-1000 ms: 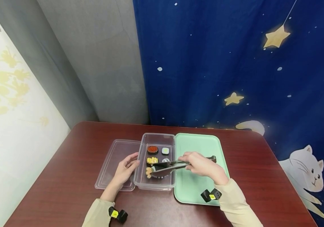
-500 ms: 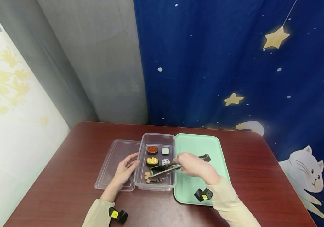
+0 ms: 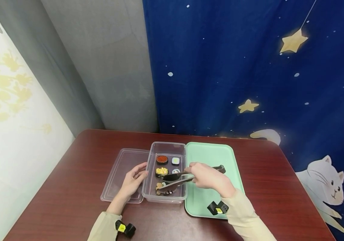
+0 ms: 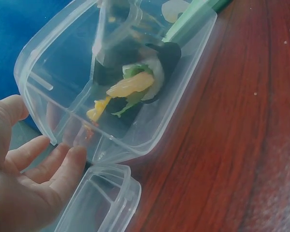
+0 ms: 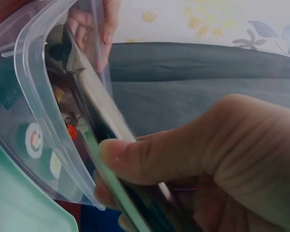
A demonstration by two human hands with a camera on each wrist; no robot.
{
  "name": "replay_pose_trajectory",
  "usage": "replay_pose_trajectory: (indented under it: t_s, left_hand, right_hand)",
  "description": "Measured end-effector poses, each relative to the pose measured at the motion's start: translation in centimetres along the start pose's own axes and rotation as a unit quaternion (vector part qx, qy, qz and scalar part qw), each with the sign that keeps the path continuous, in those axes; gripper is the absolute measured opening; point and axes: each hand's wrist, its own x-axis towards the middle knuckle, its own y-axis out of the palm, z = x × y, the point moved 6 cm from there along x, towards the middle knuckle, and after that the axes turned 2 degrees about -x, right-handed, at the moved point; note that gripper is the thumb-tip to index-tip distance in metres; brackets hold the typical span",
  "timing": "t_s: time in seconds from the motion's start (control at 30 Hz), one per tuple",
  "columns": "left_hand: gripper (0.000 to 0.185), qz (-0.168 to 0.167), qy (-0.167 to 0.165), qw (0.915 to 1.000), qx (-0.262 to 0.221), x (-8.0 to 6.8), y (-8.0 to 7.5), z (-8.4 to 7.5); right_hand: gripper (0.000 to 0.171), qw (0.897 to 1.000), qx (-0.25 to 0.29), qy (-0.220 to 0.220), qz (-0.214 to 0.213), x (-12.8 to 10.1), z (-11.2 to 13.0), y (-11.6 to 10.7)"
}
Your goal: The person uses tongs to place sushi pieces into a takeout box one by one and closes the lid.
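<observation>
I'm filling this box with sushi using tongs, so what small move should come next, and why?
Probably lift the tongs clear. Their tips look parted over the nearest sushi, which seems to lie in the box. The right hand holds them; the left hand rests at the box's wall.

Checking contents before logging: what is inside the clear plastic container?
Inside the clear container: red-topped sushi, yellow-topped sushi, two small rolls, and a piece by the tongs. The tongs partly cover that piece.

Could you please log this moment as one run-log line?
right hand: grips metal tongs | tongs: in clear plastic container, over sushi piece | left hand: touches container side
</observation>
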Motion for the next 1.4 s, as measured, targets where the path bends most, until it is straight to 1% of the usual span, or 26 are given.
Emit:
replay_pose_trajectory:
  t_s: [0.2,0.3,0.47,0.7,0.93,1.13,1.23,1.4]
  left_hand:
    - [0.044,-0.003,0.002,1.0000,-0.003,0.0,0.0,0.0]
    - [0.044,-0.002,0.004,1.0000,-0.002,0.0,0.0,-0.2]
    - [0.044,-0.001,0.007,1.0000,-0.001,0.0,0.0,-0.3]
    - [0.045,-0.001,0.002,1.0000,0.003,0.0,0.0,-0.2]
    - [0.045,-0.005,0.002,0.9999,0.012,0.0,-0.1,-0.1]
    - [0.045,-0.002,0.004,0.9999,0.011,-0.1,-0.1,-0.2]
    - [0.044,0.001,0.007,0.9999,0.009,-0.1,0.0,-0.2]
    - [0.045,0.003,0.013,0.9998,0.013,-0.1,-0.1,-0.2]
  right_hand:
    - [0.036,0.997,0.021,-0.020,-0.075,-2.0,-0.6,-0.8]
    - [0.038,0.994,0.026,-0.012,-0.107,-3.0,-1.0,-1.2]
    - [0.042,0.988,0.036,0.006,-0.150,-4.5,-1.7,-1.5]
    - [0.047,0.975,0.045,0.027,-0.217,-6.5,-2.9,-1.9]
    - [0.048,0.967,0.042,0.049,-0.245,-8.6,-4.0,-2.3]
    - [0.051,0.961,0.042,0.058,-0.265,-10.9,-5.1,-2.8]
    - [0.052,0.957,0.046,0.067,-0.279,-12.2,-5.8,-3.1]
    - [0.054,0.948,0.031,0.082,-0.305,-14.3,-7.0,-3.2]
